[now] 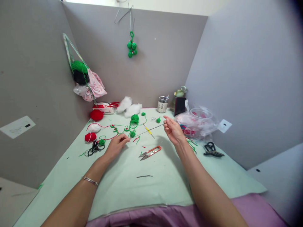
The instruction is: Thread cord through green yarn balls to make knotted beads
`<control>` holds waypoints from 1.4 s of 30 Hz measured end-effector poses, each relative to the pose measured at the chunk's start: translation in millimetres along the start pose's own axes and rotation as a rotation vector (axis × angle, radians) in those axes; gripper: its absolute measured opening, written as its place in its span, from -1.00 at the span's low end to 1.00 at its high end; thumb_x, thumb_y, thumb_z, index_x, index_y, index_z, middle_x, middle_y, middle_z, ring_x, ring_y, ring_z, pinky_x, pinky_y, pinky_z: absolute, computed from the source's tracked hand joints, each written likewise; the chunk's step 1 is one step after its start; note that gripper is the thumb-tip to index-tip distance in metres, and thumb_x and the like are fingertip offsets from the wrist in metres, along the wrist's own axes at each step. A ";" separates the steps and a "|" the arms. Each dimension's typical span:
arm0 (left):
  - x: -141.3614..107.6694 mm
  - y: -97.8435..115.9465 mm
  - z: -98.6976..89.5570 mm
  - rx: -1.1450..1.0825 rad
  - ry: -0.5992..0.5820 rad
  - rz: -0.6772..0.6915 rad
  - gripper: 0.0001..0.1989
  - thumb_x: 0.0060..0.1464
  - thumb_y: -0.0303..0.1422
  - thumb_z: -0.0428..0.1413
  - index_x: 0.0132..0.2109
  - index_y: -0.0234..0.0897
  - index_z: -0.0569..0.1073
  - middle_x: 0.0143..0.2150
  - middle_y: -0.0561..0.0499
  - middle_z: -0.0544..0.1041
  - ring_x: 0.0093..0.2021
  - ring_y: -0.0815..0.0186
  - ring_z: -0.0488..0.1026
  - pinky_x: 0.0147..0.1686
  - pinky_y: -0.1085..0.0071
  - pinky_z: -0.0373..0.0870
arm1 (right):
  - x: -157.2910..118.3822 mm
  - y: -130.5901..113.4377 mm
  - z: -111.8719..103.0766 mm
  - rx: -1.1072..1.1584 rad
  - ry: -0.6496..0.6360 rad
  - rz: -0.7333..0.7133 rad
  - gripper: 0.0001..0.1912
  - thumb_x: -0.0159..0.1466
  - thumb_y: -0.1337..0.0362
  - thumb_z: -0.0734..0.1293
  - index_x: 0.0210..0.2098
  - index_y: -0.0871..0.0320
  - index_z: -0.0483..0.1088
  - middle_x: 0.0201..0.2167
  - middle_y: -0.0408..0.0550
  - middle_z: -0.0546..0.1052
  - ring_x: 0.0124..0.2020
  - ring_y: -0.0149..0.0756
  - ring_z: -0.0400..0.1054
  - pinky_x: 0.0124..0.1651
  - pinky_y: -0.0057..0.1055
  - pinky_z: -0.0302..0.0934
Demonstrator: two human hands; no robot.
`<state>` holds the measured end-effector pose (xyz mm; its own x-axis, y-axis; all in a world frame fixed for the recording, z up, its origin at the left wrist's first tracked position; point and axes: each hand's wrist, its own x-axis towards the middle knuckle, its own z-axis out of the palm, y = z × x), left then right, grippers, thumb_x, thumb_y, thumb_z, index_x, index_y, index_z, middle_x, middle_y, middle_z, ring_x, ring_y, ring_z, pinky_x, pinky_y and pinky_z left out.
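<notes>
A thin black yarn strand (156, 127) is drawn taut between my two hands, rising to the right. My left hand (117, 144) pinches its lower end close above the table. Higher up, my right hand (174, 130) grips the other end between closed fingers. Behind the strand lies a yellow-handled crochet hook (148, 130). Orange thread snips (152, 152) rest on the table below the strand. Nearer to me is a short dark yarn piece (144, 176). Green crocheted balls (133, 134) and red and green yarn scraps lie beyond my left hand.
Left are red yarn balls (90, 136) and tangled black yarn (95, 148). White stuffing (132, 109), a tin can (163, 104) and a plastic bag (199, 124) stand at the back. Black-handled scissors (213, 150) lie right. A green ball ornament (132, 47) hangs on the partition.
</notes>
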<state>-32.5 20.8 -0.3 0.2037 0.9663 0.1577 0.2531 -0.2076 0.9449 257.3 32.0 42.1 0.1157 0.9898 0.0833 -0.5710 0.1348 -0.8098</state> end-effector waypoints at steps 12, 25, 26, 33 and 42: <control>-18.1 17.5 29.8 -0.193 -0.203 -0.100 -0.74 0.00 -0.16 0.24 -0.32 -0.29 0.58 -0.35 0.01 0.50 -0.46 0.39 0.37 -0.36 0.43 0.34 | -30.3 34.8 34.9 -0.348 -0.246 0.067 -0.75 0.10 0.16 0.49 -0.36 0.24 0.51 -0.45 -0.07 0.56 -0.63 -0.54 0.30 -0.63 -0.60 0.08; -17.2 22.9 23.5 -0.733 -0.131 -0.207 -0.76 0.05 -0.26 0.26 -0.40 -0.36 0.46 -0.45 0.09 0.30 -0.57 0.53 0.11 -0.56 0.58 0.24 | -42.6 59.3 45.8 -0.666 -0.424 0.077 -0.69 0.21 0.07 0.36 -0.41 0.23 0.49 -0.61 -0.22 0.33 -0.56 -0.48 0.14 -0.47 -0.50 0.05; -16.1 23.2 21.8 -0.761 -0.122 -0.214 -0.77 0.04 -0.27 0.26 -0.38 -0.36 0.47 -0.43 0.08 0.31 -0.57 0.55 0.09 -0.57 0.60 0.24 | -42.8 60.9 45.8 -0.671 -0.419 0.065 -0.69 0.20 0.07 0.37 -0.40 0.23 0.50 -0.61 -0.22 0.33 -0.56 -0.47 0.13 -0.47 -0.49 0.05; -10.4 15.7 20.1 -0.755 -0.009 -0.224 -0.78 -0.01 -0.28 0.30 -0.25 -0.34 0.57 -0.40 0.05 0.40 -0.55 0.55 0.14 -0.53 0.61 0.26 | -58.9 74.8 53.0 -0.941 -0.626 -0.401 -0.81 0.32 0.23 0.32 -0.30 0.16 0.56 -0.41 -0.06 0.47 -0.38 -0.35 0.31 -0.26 -0.41 0.18; -23.4 19.8 34.9 -0.173 -0.011 0.050 -0.86 -0.01 -0.28 0.26 -0.35 -0.25 0.65 -0.33 0.00 0.51 -0.37 0.32 0.37 -0.37 0.44 0.31 | -60.8 54.2 56.6 -0.886 -0.443 -0.279 -0.79 0.30 0.23 0.30 -0.39 0.18 0.49 -0.47 -0.13 0.46 -0.44 -0.39 0.26 -0.35 -0.48 0.11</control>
<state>0.7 -11.3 4.7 0.2227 0.9535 0.2033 0.0758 -0.2248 0.9715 173.3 -18.2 26.0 -0.2601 0.8810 0.3953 0.2557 0.4576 -0.8516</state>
